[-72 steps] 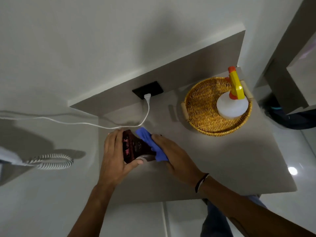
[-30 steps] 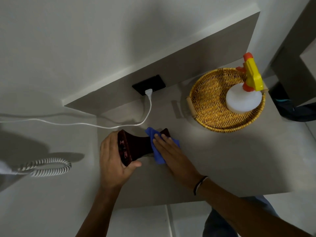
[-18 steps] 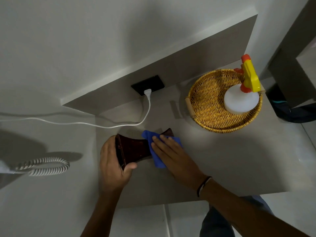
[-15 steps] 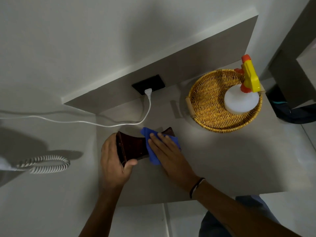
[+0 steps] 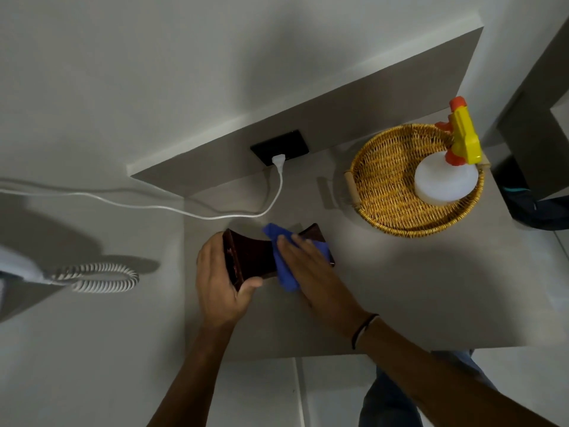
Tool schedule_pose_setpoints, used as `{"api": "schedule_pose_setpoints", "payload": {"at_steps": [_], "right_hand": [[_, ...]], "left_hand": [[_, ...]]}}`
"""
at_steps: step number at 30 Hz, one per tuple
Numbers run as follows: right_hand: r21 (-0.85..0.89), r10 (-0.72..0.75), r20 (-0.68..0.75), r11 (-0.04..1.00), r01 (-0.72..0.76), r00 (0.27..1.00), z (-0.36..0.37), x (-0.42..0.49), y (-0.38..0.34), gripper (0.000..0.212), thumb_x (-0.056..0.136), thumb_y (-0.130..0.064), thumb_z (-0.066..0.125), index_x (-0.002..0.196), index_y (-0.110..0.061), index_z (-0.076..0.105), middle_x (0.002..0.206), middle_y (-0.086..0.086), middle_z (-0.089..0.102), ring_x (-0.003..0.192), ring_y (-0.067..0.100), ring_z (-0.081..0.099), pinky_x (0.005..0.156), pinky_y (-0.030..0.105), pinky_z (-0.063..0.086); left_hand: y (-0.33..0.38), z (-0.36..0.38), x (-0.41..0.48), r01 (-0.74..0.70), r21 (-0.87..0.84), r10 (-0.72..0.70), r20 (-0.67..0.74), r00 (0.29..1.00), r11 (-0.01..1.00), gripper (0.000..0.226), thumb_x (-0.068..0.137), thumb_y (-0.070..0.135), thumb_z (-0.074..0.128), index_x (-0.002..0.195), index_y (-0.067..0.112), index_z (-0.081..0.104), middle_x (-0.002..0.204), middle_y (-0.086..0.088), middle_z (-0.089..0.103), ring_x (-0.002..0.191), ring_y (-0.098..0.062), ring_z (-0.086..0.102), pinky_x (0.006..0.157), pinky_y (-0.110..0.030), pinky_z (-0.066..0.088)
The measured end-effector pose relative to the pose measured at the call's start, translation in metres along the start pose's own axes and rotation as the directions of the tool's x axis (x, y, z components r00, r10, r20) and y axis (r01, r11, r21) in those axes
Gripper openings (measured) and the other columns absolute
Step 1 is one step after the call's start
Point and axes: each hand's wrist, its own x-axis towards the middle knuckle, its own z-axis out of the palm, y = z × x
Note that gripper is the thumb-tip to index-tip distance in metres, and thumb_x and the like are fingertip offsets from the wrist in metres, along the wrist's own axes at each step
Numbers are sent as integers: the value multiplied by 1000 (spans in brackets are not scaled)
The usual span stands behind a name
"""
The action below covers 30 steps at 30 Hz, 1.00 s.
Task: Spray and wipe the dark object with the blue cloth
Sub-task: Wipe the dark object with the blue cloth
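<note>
The left hand (image 5: 220, 285) has its grip closed around the left end of the dark object (image 5: 254, 260), fingers over the far side and thumb clamped on the near edge, so the piece sits at three o'clock from that palm. The right hand (image 5: 317, 272) lies flat, fingers extended, pressing the blue cloth (image 5: 283, 272) down onto the object's middle; the cloth is pinned under the fingers rather than pinched. The dark object is glossy, deep brown, flared at both ends with a narrower waist, lying on its side on the grey surface (image 5: 400, 288), its right end peeking out past the cloth. Up at one o'clock from it sits a wicker basket (image 5: 388, 186) holding a white spray bottle (image 5: 445, 180) with a yellow and orange trigger head. At twelve o'clock a white cable (image 5: 278, 192) runs from a black socket (image 5: 278, 146). Well off at nine o'clock lies a coiled cord (image 5: 101, 277).
</note>
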Motion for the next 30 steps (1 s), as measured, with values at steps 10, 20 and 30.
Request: {"api": "schedule_pose_setpoints", "payload": {"at_steps": [10, 20, 30], "right_hand": [[-94, 13, 184, 996, 5, 983, -13, -18, 39, 77, 89, 5, 65, 159, -3, 35, 167, 18, 33, 155, 39, 33, 127, 55, 30], [199, 226, 62, 952, -234, 972, -43, -14, 51, 74, 90, 12, 69, 155, 3, 36, 164, 21, 36, 154, 37, 33, 123, 62, 34], [261, 205, 70, 941, -216, 976, -48, -30, 54, 65, 97, 7, 64, 155, 3, 36, 165, 15, 32, 155, 34, 32, 130, 52, 24]], "left_hand": [[14, -19, -4, 212, -14, -210, 76, 975, 977, 108, 89, 86, 44, 142, -8, 54, 130, -25, 62, 119, -43, 59, 102, -47, 46], [86, 4, 34, 405, 423, -486, 101, 868, 811, 116, 87, 91, 40, 164, 6, 23, 142, -25, 51, 126, -44, 52, 98, -61, 44], [60, -15, 36, 423, 250, -486, 313, 816, 871, 129, 71, 108, 14, 170, 28, -5, 179, -13, 5, 161, -41, 19, 120, -68, 27]]}}
